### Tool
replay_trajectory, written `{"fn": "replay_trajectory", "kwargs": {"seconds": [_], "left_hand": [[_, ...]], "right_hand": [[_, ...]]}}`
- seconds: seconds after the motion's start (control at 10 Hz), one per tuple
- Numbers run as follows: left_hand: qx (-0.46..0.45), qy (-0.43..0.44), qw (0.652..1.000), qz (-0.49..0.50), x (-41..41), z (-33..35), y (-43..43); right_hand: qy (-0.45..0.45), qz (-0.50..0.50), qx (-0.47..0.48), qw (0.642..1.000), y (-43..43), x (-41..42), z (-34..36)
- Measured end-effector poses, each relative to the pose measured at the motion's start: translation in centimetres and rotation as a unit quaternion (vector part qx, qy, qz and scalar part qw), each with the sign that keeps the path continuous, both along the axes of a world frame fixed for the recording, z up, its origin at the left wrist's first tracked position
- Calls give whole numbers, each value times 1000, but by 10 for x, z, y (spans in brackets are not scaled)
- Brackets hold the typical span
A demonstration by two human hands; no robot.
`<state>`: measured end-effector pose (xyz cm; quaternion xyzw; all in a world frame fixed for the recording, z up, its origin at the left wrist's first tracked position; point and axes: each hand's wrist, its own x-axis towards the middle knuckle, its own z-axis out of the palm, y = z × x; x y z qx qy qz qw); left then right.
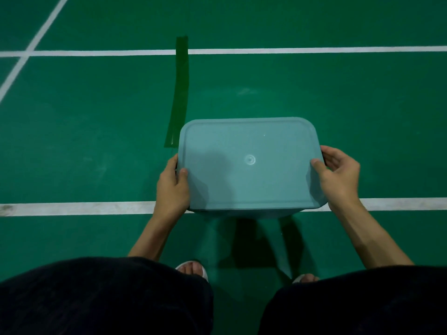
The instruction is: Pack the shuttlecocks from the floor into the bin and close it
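Resting on the green floor [96, 131], the pale blue bin [242, 214] is seen with its lid [244, 187] laid flat across the top, so that only a thin band of the bin's near wall is shown beneath it. The lid's rounded corners and raised border are plainly outlined. Its near edge is set across a white court line [72, 208]. Just beside its far-left corner, the near end of a dark green tape strip [180, 93] is found; the strip runs away over a second white line [302, 50]. Bare floor is left open beyond the bin and to both of its sides. The near side is bounded by two sandalled feet [192, 268] and dark-clothed knees [101, 298].

The lid's left edge is grasped by the left hand [172, 187]: the thumb is laid on the top and the fingers are curled down over the rim. The right edge is grasped likewise by the right hand [338, 180], the thumb tip pressed on the lid's top and the fingers hooked round the rim.
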<state>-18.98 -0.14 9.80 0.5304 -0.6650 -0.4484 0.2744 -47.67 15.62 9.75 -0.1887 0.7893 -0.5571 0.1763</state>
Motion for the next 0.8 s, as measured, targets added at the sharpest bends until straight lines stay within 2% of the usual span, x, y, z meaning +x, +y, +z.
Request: {"fn": "replay_trajectory", "kwargs": {"seconds": [0.1,0.2,0.3,0.4,0.5,0.6,0.7,0.8], "left_hand": [[-41,-38,998,-20,-1,-10,7],[-59,-81,994,-36,0,-12,3],[-131,-205,965,-95,-7,-2,-11],[-208,-312,910,-175,-21,2,-31],[-196,-369,886,-198,-21,0,-36],[-170,-389,877,-224,-23,9,-35],[-102,-369,894,-232,-26,30,-39],[23,-208,963,-172,-10,44,-28]], "right_hand": [[25,-10,8,1000,0,1,-4],[76,9,72,994,-1,-2,-4],[262,80,171,947,-10,-9,0],[371,205,255,869,-26,-10,3],[371,223,301,849,-29,-6,1],[360,223,332,843,-28,-3,2],[329,243,352,842,-33,-1,13],[333,245,358,837,-9,2,8]]}}
